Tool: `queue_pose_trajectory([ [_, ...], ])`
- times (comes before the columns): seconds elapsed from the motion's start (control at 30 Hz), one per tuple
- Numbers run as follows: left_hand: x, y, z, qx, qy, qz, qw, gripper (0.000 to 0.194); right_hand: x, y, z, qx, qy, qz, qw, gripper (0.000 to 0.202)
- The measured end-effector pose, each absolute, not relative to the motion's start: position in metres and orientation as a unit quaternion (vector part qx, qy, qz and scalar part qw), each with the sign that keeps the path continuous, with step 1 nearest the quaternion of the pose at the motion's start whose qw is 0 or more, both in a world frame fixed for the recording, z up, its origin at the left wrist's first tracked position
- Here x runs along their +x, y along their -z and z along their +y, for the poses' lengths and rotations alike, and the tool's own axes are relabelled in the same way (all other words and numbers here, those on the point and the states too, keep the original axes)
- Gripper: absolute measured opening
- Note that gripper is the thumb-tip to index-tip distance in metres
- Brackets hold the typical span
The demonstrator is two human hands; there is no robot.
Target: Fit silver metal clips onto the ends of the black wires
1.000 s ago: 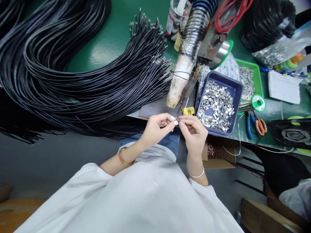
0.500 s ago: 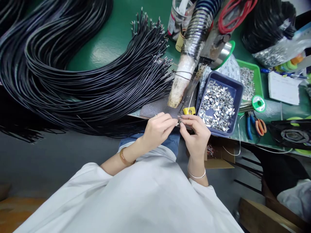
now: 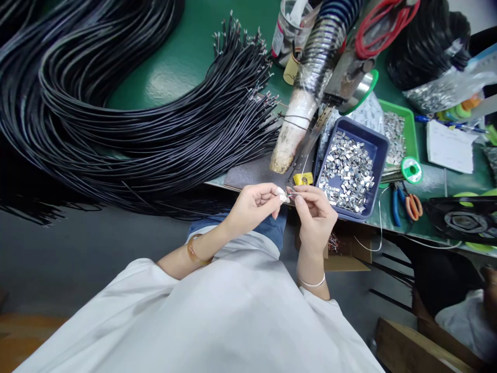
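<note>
My left hand (image 3: 254,204) and my right hand (image 3: 315,213) meet at the table's front edge, both with fingers pinched together. A white wrap or piece (image 3: 282,195) shows at my left fingertips; I cannot tell whether it is worn or held. Between the two hands is a tiny silvery piece (image 3: 291,195), touched by my right fingertips and too small to name. Just above the hands hangs a whitish hose end (image 3: 282,158). A yellow block (image 3: 303,178) sits close above my right fingers, by a thin, dark tool.
A large bundle of black cables (image 3: 155,129) covers the left of the table. Right of my hands stands a dark blue tray (image 3: 382,150) of small metal shells, with a green tray (image 3: 412,124) behind. Pliers (image 3: 396,204), a solder spool (image 3: 411,170) and a fan (image 3: 466,220) lie farther right.
My left fingers have turned so that the white piece at their tips shows. The right hand stays pinched, with the silvery piece now visible. The view has shifted slightly.
</note>
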State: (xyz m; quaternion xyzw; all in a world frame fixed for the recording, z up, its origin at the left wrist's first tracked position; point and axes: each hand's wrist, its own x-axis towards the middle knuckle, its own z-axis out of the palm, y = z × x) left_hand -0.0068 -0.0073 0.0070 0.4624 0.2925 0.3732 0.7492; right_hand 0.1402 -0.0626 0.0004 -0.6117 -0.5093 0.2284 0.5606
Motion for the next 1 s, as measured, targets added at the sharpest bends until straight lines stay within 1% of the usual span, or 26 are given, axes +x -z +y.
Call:
queue_pose_trajectory([
  [0.07,-0.005,-0.006,-0.006,0.449,-0.379,0.303,0.75,0.03,0.141,-0.002,-0.064,-0.614,-0.191,-0.526,0.558,0.007],
  [0.2,-0.002,-0.004,-0.005,0.426,-0.396,0.324,0.746,0.022,0.141,-0.004,-0.068,-0.578,-0.032,-0.59,0.563,0.014],
  [0.27,-0.001,-0.004,-0.004,0.425,-0.398,0.321,0.747,0.019,0.139,-0.004,-0.07,-0.555,0.027,-0.632,0.54,0.019],
  [0.33,-0.001,-0.006,-0.002,0.428,-0.395,0.321,0.747,0.017,0.138,-0.003,-0.07,-0.556,0.047,-0.657,0.507,0.02],
  [0.4,-0.002,-0.008,-0.001,0.426,-0.396,0.326,0.745,0.02,0.139,-0.001,-0.069,-0.571,0.039,-0.65,0.5,0.018],
  [0.53,-0.004,-0.01,0.003,0.422,-0.392,0.326,0.75,0.024,0.142,0.002,-0.067,-0.567,0.024,-0.625,0.536,0.019],
  [0.7,-0.006,-0.007,0.003,0.437,-0.373,0.321,0.753,0.026,0.142,0.004,-0.069,-0.53,0.033,-0.679,0.507,0.023],
  [0.77,-0.006,-0.004,0.002,0.447,-0.358,0.329,0.751,0.023,0.141,0.004,-0.068,-0.555,0.012,-0.651,0.518,0.019],
  [0.87,-0.006,0.0,0.001,0.457,-0.349,0.337,0.745,0.019,0.142,0.004,-0.065,-0.59,-0.063,-0.59,0.548,0.01],
  [0.93,-0.005,0.0,0.002,0.456,-0.363,0.331,0.742,0.018,0.143,0.006,-0.064,-0.596,-0.103,-0.577,0.549,0.006],
  [1.0,-0.005,0.0,0.003,0.45,-0.38,0.325,0.74,0.018,0.143,0.007,-0.064,-0.593,-0.103,-0.589,0.54,0.005],
])
